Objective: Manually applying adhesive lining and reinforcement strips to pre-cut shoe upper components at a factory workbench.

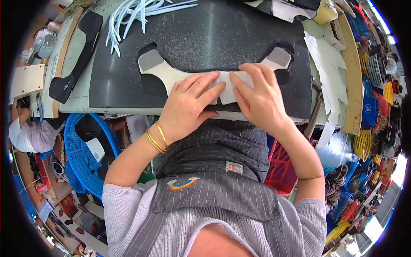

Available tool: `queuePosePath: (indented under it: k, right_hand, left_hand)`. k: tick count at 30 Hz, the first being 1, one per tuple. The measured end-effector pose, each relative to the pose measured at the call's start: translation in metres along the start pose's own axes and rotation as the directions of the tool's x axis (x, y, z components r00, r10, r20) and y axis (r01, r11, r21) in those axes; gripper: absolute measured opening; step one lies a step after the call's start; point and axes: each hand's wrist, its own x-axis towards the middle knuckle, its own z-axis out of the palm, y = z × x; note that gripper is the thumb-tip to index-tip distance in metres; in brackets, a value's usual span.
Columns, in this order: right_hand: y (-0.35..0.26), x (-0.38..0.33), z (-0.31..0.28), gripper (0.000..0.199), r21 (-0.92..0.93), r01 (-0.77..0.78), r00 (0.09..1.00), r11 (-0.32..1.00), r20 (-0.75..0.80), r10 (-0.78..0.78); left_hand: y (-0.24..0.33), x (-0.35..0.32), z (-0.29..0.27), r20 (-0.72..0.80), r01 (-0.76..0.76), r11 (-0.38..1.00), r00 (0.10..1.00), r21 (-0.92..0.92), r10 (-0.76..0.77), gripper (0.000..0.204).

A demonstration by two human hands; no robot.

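Observation:
A curved black piece with a cream-white backing (165, 73), shaped like a shoe upper part, lies across the dark work board (205, 47). Grey patches (150, 60) cover its two raised ends. Over its middle sits a small white strip (223, 81), partly hidden by my fingers. My left hand (190, 96) rests on the left of that middle, its fingers stretched out flat. From the right, my right hand (262, 95) presses its fingertips on the strip, with the fingers apart. Neither hand is wrapped round anything.
Pale blue-white strips (132, 17) lie at the board's far left. Another black piece (77, 58) is on the table's left. More pieces (291, 9) are stacked at the far right, near white sheets (327, 68). A hammer-like tool (316, 107), blue basket (83, 150) and red crate (280, 169) are nearby.

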Motion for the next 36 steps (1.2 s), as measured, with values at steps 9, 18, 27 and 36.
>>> queuePosePath:
  k: [9, 18, 27, 36]
  right_hand:
    - [-0.014, 0.01, -0.013, 0.059, 0.221, 0.032, 0.999, 0.975, 0.029, -0.039]
    - [-0.021, 0.013, 0.011, 0.048, 0.036, -0.152, 0.987, 0.988, -0.05, 0.153]
    - [-0.014, 0.004, 0.025, 0.05, 0.065, -0.038, 0.973, 0.997, -0.223, 0.052]
    - [-0.014, -0.009, -0.001, 0.043, -0.066, 0.264, 0.956, 0.962, 0.146, -0.253]
  left_hand:
    - [0.002, 0.023, -0.043, 0.048, 0.085, 0.956, 0.996, -0.282, -0.075, 0.047]
    - [0.004, 0.017, -0.011, -0.265, 0.175, 0.983, 0.952, 0.06, -0.153, 0.046]
    - [-0.005, 0.013, 0.004, -0.432, 0.06, 0.998, 0.901, 0.017, -0.047, 0.041]
    - [-0.006, 0.002, -0.034, 0.098, -0.222, 0.967, 0.973, 0.126, 0.211, 0.028]
